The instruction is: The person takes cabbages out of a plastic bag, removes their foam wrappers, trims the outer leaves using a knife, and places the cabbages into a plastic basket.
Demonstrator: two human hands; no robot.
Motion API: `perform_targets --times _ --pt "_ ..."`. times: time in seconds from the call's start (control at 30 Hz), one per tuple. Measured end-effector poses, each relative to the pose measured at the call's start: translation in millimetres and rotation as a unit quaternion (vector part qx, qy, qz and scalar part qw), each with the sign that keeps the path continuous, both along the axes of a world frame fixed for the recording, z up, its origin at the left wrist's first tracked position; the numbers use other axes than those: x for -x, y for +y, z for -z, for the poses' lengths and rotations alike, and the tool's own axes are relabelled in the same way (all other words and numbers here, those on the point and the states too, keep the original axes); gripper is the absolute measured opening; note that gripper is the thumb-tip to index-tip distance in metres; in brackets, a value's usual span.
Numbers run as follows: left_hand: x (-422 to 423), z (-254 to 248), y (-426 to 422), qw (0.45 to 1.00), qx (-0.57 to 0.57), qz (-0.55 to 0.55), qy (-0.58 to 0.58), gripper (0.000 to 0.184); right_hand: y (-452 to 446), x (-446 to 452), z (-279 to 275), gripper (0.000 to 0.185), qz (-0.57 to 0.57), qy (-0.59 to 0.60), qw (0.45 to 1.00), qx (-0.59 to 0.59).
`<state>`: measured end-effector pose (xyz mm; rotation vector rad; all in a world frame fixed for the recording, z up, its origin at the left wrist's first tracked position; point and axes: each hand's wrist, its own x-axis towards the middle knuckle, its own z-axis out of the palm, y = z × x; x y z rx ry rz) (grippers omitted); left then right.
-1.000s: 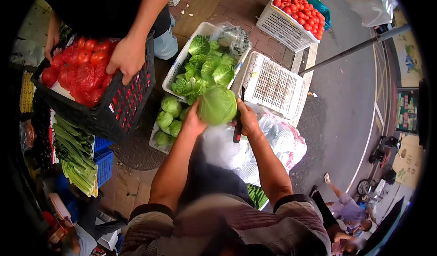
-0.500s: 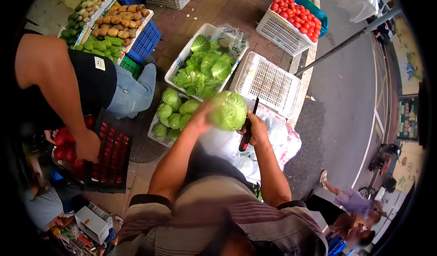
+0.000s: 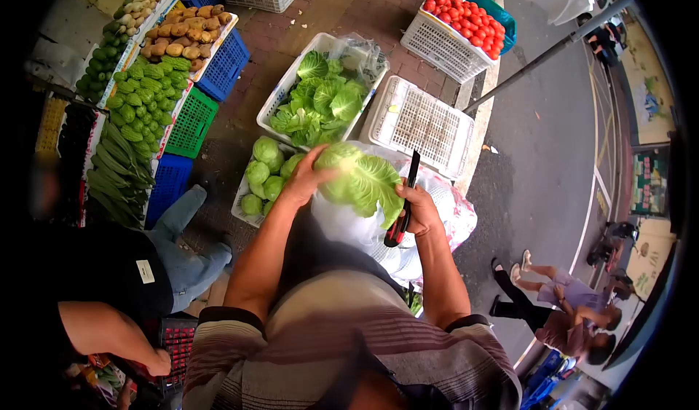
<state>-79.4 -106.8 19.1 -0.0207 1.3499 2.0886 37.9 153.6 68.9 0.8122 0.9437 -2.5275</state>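
Observation:
My left hand (image 3: 307, 182) is wrapped round the left side of a green cabbage (image 3: 336, 166), slightly blurred. A large outer leaf (image 3: 375, 180) spreads away from the head toward my right hand (image 3: 420, 210). That hand grips a knife (image 3: 397, 229) with a black-and-red handle, its dark blade pointing up and away from me. My right thumb rests at the edge of the leaf. Below the cabbage lies a white plastic bag (image 3: 342, 221). Beside my left hand stands a crate of whole cabbages (image 3: 256, 173).
Ahead, a white crate (image 3: 266, 115) holds loose cabbage leaves. Right of it is an upturned white crate (image 3: 419, 126); a tomato crate (image 3: 444, 49) stands farther off. Vegetable displays (image 3: 145, 104) line the left. A co-worker (image 3: 131, 271) bends at lower left over a black-and-red crate. A pole (image 3: 546, 57) slants at right.
The cabbage has turned, and a leaf now spreads out from it toward my right hand. The co-worker has moved back toward the lower left, uncovering more of the vegetable display.

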Motion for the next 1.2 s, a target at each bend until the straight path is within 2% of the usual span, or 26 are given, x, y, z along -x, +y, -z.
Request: perform_targets --times 0.17,0.33,0.47,0.5,0.57,0.6,0.63,0.67,0.7,0.73,0.8,0.83,0.87,0.9,0.97,1.03,1.07,1.1,1.13,1.17,1.2 --pt "-5 17 -14 1.000 -0.009 -0.009 -0.011 0.069 -36 13 -24 0.030 -0.015 0.046 0.998 -0.031" --pt "-20 23 -17 0.996 -0.064 -0.037 -0.053 0.063 -79 45 -47 0.039 0.063 0.025 0.997 0.036" --pt "-22 16 -16 0.994 -0.070 -0.066 -0.047 0.062 -96 61 -50 0.032 0.010 0.061 0.998 -0.005" --pt "-19 23 -23 0.997 -0.062 -0.023 -0.044 0.066 -103 65 -57 0.026 -0.010 0.044 0.999 -0.007" --pt "-25 51 -22 0.999 0.039 -0.023 0.012 0.057 -117 69 -49 0.020 -0.136 0.047 0.988 -0.051" --pt "-20 56 -25 0.962 0.105 0.006 0.252 0.055 -131 72 -43 0.017 -0.184 0.056 0.978 -0.085" --pt "-24 71 -22 0.980 0.019 -0.012 0.195 0.054 -143 70 -37 0.015 -0.226 0.065 0.965 -0.120" --pt "-28 86 -18 0.988 -0.071 -0.033 0.134 0.052 -151 70 -25 0.014 -0.220 0.072 0.949 -0.214" --pt "-32 101 -15 0.984 -0.155 -0.055 0.074 0.051 -151 79 -24 0.014 -0.214 0.086 0.954 -0.193" --pt "-32 118 -9 0.991 -0.079 -0.031 0.105 0.051 -145 86 -23 0.015 -0.205 0.095 0.959 -0.173" --pt "-46 101 -18 0.999 -0.050 0.007 0.004 0.056 -130 104 -25 0.017 -0.164 0.122 0.969 -0.139" --pt "-53 91 -22 0.998 -0.036 0.023 -0.047 0.058 -140 123 -46 0.015 -0.086 0.125 0.970 -0.191" --pt "-58 101 -29 0.995 -0.055 0.024 -0.080 0.053 -118 141 -30 0.023 -0.112 0.149 0.960 -0.211" --pt "-65 112 -40 0.990 -0.074 0.025 -0.114 0.049 -109 161 -33 0.039 -0.137 0.177 0.951 -0.214" --pt "-64 85 -64 0.958 -0.212 -0.009 -0.194 0.054 -81 186 -2 0.058 -0.155 0.109 0.901 -0.391" --pt "-60 83 -75 0.971 -0.173 -0.027 -0.162 0.059 -66 180 14 0.070 -0.127 0.090 0.863 -0.481" --pt "-55 70 -79 0.977 -0.153 -0.036 -0.146 0.062 -59 168 19 0.073 -0.160 0.083 0.859 -0.478" --pt "-50 59 -80 0.938 -0.228 -0.064 -0.252 0.064 -58 150 27 0.072 -0.186 0.087 0.869 -0.450" --pt "-44 35 -80 0.936 -0.206 -0.051 -0.280 0.067 -64 130 31 0.071 -0.218 0.078 0.870 -0.435" --pt "-40 30 -76 0.943 -0.231 -0.033 -0.236 0.071 -66 112 36 0.071 -0.255 0.090 0.878 -0.394" --pt "-34 25 -70 0.943 -0.227 -0.029 -0.241 0.074 -69 95 39 0.071 -0.276 0.110 0.881 -0.368"
